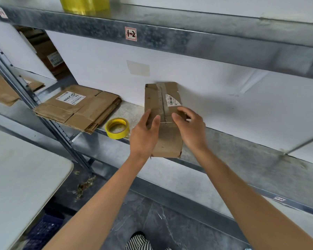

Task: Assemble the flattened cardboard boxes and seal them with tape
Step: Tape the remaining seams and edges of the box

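An assembled brown cardboard box (163,98) lies on the metal shelf (242,150), its top seam taped and a barcode label near its far right. My left hand (145,132) rests against the box's near left side with fingers fairly straight. My right hand (190,127) lies on the box's near right top, fingers loosely bent over the edge. A roll of yellow tape (117,128) sits on the shelf just left of my left hand. A stack of flattened cardboard boxes (78,109) lies further left on the same shelf.
The upper shelf beam (170,33) with a "1-2" label hangs over the work area, with a yellow roll (83,4) on top. A grey table (16,177) stands at the lower left. More cardboard (2,91) lies in the neighbouring bay.
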